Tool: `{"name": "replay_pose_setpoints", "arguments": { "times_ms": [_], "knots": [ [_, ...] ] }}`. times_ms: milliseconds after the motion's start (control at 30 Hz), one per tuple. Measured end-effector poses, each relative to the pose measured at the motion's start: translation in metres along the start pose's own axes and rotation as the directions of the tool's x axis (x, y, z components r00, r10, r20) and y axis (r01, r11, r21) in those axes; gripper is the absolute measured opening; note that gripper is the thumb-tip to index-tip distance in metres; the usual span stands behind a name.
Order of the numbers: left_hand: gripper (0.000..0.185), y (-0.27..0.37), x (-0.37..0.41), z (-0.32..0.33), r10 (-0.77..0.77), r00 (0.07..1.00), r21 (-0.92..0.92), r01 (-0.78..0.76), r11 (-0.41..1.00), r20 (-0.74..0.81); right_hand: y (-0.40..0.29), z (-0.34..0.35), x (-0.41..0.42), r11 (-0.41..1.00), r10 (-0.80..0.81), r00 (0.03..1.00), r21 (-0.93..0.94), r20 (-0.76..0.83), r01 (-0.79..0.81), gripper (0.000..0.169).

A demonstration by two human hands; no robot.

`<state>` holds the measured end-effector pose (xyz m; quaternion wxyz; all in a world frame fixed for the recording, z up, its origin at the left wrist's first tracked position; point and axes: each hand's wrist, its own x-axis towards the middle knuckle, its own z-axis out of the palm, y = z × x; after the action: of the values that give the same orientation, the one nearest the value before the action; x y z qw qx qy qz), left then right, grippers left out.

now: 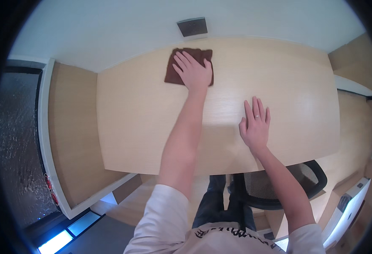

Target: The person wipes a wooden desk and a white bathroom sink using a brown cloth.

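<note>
A dark brown cloth lies flat on the pale wood-grain desktop, close to its far edge. My left hand rests palm down on top of the cloth with its fingers spread, covering the cloth's middle; no fold of it is seen gripped. My right hand, with a ring on one finger, lies palm down on the bare desktop, nearer to me and to the right of the cloth. Its fingers are apart and it holds nothing.
A dark socket plate is on the white wall behind the desk. Wooden side panels bound the desk left and right. A black mesh chair stands at the near edge, partly under my right forearm. A silver computer is at lower right.
</note>
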<state>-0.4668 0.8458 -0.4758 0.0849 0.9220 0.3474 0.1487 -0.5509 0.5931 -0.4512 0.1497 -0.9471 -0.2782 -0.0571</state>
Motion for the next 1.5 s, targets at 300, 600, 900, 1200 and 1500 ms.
{"name": "replay_pose_setpoints", "arguments": {
  "times_ms": [300, 600, 900, 1200, 1500],
  "knots": [
    [0.083, -0.001, 0.047, 0.018, 0.014, 1.0, 0.047, -0.014, 0.999, 0.015, -0.003, -0.001, 0.001, 0.999, 0.02, 1.0, 0.03, 0.021, -0.02, 0.055],
    [0.08, -0.011, 0.038, 0.017, 0.054, 0.999, -0.005, -0.054, 0.999, -0.003, -0.001, 0.001, -0.003, 0.999, -0.001, 1.0, 0.036, -0.019, 0.001, 0.053],
    [0.075, -0.027, -0.128, -0.036, 0.176, 0.983, 0.032, -0.175, 0.984, -0.042, 0.001, 0.013, 0.002, 0.999, -0.035, 0.991, 0.024, -0.132, 0.039, 0.051],
    [0.081, -0.053, -0.286, -0.105, 0.116, 0.992, -0.003, -0.116, 0.993, 0.042, -0.065, -0.016, 0.033, 0.971, 0.187, 0.952, -0.194, 0.244, -0.141, 0.048],
    [0.079, -0.086, -0.174, -0.079, 0.025, 0.998, 0.055, -0.022, 0.998, -0.057, -0.074, 0.021, -0.02, 0.975, -0.177, 0.984, 0.134, 0.007, 0.175, 0.059]
  ]
}}
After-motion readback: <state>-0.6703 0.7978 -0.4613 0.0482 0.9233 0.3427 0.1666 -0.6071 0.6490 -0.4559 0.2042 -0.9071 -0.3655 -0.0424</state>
